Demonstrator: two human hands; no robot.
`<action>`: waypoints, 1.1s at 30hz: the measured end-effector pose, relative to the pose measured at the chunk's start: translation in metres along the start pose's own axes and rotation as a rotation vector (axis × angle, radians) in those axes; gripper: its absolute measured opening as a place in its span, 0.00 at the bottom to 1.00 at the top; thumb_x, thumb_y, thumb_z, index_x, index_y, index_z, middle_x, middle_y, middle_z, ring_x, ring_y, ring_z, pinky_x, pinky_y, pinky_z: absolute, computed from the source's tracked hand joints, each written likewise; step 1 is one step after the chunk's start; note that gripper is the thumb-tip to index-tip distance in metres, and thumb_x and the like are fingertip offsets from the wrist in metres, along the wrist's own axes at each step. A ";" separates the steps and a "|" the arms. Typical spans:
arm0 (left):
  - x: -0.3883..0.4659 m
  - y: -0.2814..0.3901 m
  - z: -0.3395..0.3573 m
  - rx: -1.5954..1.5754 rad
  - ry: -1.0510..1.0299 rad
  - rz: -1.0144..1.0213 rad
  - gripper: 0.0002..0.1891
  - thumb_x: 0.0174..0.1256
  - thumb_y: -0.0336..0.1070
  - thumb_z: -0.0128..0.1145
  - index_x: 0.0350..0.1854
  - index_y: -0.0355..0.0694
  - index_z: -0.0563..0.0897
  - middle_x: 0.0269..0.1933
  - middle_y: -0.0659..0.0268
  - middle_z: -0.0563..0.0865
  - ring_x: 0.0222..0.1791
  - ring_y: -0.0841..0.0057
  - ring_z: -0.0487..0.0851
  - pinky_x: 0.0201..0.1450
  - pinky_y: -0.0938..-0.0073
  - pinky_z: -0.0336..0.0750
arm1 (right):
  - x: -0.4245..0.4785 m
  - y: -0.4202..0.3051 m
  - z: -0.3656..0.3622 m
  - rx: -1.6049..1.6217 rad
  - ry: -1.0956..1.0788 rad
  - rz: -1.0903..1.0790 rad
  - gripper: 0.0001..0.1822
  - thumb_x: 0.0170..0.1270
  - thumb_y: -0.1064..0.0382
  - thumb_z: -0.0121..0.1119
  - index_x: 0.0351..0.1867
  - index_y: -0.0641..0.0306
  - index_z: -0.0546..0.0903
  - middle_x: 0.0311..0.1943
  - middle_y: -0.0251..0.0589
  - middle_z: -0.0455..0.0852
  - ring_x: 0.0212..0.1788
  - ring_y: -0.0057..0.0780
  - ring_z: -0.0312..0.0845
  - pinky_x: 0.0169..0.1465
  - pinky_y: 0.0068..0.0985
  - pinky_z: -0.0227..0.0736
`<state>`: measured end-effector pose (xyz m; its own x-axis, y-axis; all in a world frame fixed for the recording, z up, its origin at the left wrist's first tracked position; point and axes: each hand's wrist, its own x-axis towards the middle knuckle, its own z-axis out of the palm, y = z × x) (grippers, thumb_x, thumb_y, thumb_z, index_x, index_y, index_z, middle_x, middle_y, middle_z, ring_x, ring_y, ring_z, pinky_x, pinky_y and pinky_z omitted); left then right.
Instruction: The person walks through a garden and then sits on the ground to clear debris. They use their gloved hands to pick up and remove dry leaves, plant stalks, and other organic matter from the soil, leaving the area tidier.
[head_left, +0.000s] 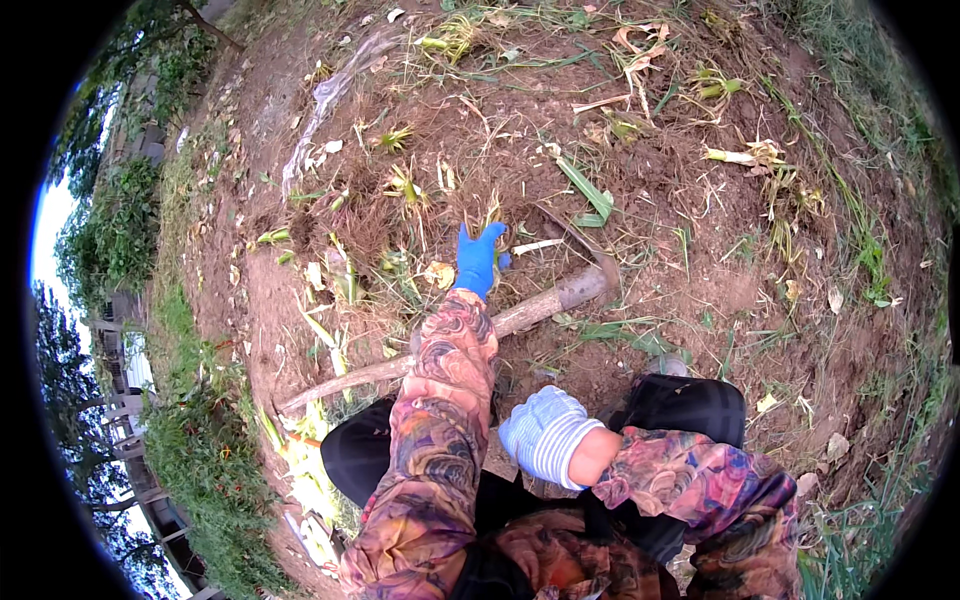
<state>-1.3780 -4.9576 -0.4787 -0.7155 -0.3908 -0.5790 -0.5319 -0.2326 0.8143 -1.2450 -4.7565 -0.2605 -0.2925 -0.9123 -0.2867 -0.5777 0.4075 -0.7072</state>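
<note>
My left hand (478, 259) in a blue glove reaches out over the soil at a clump of dry stalk and roots (491, 214). Its thumb and a finger are spread at the clump; whether it grips a stalk is hidden. A hoe lies on the ground, its wooden handle (525, 313) passing beneath my left forearm. The metal head (592, 281) of the hoe is to the right of that hand, its blade edge-on. My right hand (546, 433), in a pale blue striped glove, is curled near my knees, its palm hidden.
Cut stalk stubs with roots (405, 186) lie scattered ahead and left. A strip of clear plastic film (322, 101) lies at upper left. More uprooted stubs (750, 156) are at right. Leafy plants with red fruit (214, 457) border the left side; grass (862, 90) edges the right.
</note>
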 end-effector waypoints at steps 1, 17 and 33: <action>-0.005 0.014 0.002 0.006 -0.031 0.081 0.49 0.50 0.38 0.67 0.72 0.41 0.47 0.54 0.53 0.73 0.35 0.71 0.79 0.18 0.76 0.74 | -0.001 0.001 -0.001 -0.010 -0.003 0.002 0.08 0.50 0.64 0.54 0.24 0.62 0.84 0.25 0.49 0.84 0.30 0.44 0.83 0.31 0.38 0.74; 0.010 0.056 0.074 0.300 -0.039 0.317 0.41 0.49 0.46 0.65 0.68 0.49 0.63 0.52 0.40 0.73 0.42 0.52 0.81 0.49 0.55 0.74 | -0.004 0.021 0.007 -0.019 -0.006 0.083 0.08 0.50 0.63 0.55 0.23 0.60 0.85 0.23 0.47 0.84 0.28 0.43 0.83 0.28 0.36 0.74; 0.000 0.040 0.066 0.411 -0.352 0.044 0.37 0.54 0.43 0.63 0.66 0.42 0.62 0.50 0.51 0.77 0.34 0.64 0.82 0.27 0.67 0.79 | -0.010 0.021 -0.004 -0.012 -0.023 0.076 0.08 0.50 0.63 0.54 0.25 0.59 0.85 0.25 0.46 0.85 0.29 0.42 0.83 0.31 0.37 0.74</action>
<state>-1.4288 -4.9083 -0.4491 -0.8120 -0.0537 -0.5812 -0.5808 0.1726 0.7955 -1.2571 -4.7383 -0.2703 -0.3178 -0.8796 -0.3541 -0.5640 0.4755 -0.6751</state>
